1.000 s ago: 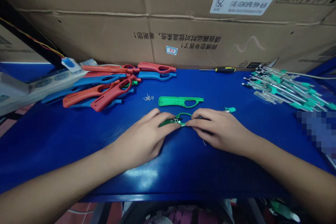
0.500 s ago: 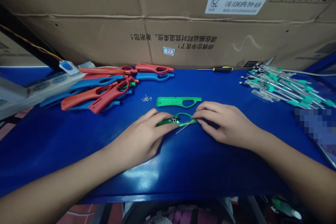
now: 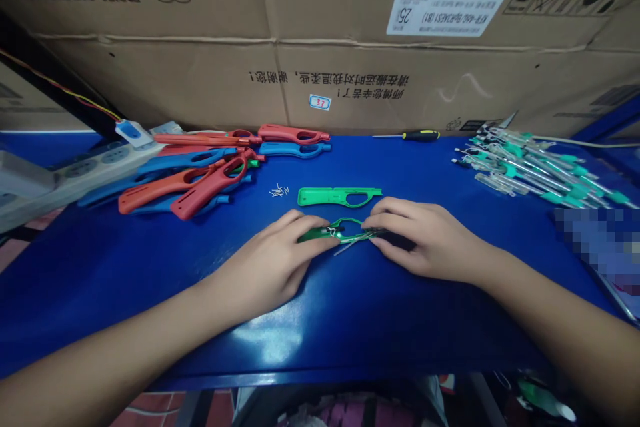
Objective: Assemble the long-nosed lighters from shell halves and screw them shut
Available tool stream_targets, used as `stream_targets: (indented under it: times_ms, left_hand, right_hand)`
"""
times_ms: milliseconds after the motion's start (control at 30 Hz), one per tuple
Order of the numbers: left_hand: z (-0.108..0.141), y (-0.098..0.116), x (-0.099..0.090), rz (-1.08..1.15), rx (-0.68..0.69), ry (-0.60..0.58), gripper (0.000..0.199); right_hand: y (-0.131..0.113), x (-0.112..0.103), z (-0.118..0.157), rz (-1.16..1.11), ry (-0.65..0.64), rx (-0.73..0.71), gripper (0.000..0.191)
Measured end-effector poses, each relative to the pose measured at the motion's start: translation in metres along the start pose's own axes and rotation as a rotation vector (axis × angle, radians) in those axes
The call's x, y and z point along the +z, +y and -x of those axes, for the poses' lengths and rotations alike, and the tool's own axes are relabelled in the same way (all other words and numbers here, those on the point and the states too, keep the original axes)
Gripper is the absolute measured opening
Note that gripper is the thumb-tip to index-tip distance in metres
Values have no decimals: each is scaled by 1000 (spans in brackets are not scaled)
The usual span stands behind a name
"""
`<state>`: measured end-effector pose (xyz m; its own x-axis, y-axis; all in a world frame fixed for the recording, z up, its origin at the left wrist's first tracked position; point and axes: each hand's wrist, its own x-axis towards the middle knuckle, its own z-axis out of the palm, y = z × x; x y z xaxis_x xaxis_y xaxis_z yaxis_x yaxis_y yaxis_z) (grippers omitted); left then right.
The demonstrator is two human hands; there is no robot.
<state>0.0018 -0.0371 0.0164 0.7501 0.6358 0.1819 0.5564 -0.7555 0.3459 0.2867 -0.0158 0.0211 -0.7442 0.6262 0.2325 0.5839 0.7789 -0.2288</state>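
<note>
A green lighter shell half (image 3: 349, 220) lies low over the blue table between my hands, its trigger loop showing. My left hand (image 3: 285, 253) grips its wide handle end between thumb and fingers, beside a small white wire and a dark part. My right hand (image 3: 417, 233) pinches the narrow nozzle end, where thin wires or a clear tube (image 3: 346, 248) stick out toward me. What lies under the right fingertips is hidden. Just beyond, a second green shell half (image 3: 320, 197) rests flat with its inside up.
Several red, orange and blue lighter shells (image 3: 200, 190) are piled at left by a power strip (image 3: 95, 163). Small screws (image 3: 279, 191) lie near the middle. A screwdriver (image 3: 420, 136) sits against the cardboard box (image 3: 200, 87). Metal lighter rods with green parts (image 3: 540, 170) are heaped at right.
My right hand has shifted slightly left along the nozzle end of the held green shell half. The left hand keeps its grip. The view has tilted a little.
</note>
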Motion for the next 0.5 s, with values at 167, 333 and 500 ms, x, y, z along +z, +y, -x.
stream_targets:
  times_ms: [167, 333, 500]
  left_hand:
    - [1, -6, 2, 51, 20, 16, 44]
    - [1, -11, 4, 71, 36, 40, 45]
    - [0, -12, 5, 62, 43, 74, 43]
  right_hand:
    - [17, -10, 1, 116, 142, 144, 21]
    - [66, -30, 10, 394, 213, 530, 27]
    - [103, -54, 31, 498, 17, 1077, 35]
